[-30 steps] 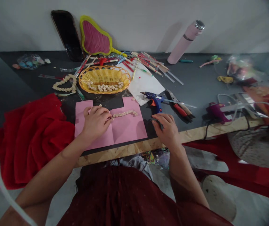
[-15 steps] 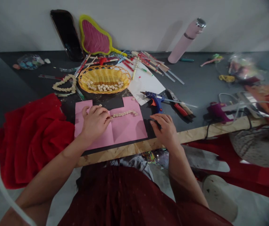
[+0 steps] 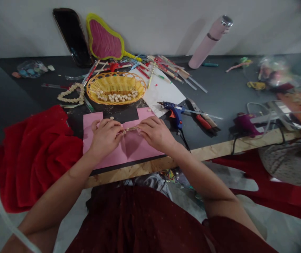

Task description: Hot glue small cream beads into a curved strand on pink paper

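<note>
1. Left hand (image 3: pixel 104 136) and right hand (image 3: pixel 158 131) are working slightly apart on one pale beaded strip (image 3: pixel 130 130), a short stretch of it showing between them above the folded pink paper sheet (image 3: pixel 108 160).
2. On the left, thumb and fingers are pinching that end of the strip.
3. Having come over from near the blue glue gun (image 3: pixel 177 116), the right hand is now touching the strip's right part (its fingers are hiding the end, so I cannot tell whether they are gripping or only resting).
4. With this change, the strip is coming under two hands instead of one, and is probably being steadied from both sides.
5. Farther off, a yellow wicker basket (image 3: pixel 116 81) is holding loose pale cube beads (image 3: pixel 121 97); to its left, a beaded loop (image 3: pixel 82 93) is lying closed.
6. Right of the paper, red-handled pliers (image 3: pixel 203 122) are lying beside the glue gun; near left, a red cloth (image 3: pixel 37 154) is lying heaped.
</note>
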The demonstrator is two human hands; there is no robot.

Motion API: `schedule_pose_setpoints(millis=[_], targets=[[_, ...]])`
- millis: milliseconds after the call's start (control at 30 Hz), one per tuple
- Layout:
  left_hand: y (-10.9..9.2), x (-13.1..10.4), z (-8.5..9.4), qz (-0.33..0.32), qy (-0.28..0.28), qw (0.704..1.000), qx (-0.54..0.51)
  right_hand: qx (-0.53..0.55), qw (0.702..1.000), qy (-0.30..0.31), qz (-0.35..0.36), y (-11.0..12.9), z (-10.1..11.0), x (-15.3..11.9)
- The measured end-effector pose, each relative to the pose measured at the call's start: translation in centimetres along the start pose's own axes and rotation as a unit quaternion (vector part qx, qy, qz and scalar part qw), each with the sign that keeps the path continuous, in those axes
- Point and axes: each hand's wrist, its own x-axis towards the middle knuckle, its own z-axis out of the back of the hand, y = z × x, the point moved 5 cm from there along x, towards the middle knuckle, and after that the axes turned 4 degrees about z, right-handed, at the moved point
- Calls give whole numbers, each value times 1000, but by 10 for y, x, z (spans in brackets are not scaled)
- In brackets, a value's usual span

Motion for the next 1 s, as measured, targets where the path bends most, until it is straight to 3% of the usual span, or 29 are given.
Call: schedule_pose_setpoints(millis=[167,367,1000], targets=[[-1,1,10,34,-3,999,17,-1,999,48,-1,4,-22,23],[2,1,12,55,7,998,29,16,1000,24,1,-1,-36,24],[-1,2,1,37,-2,999,32,22,1000,-21,8,-4,-45,21]])
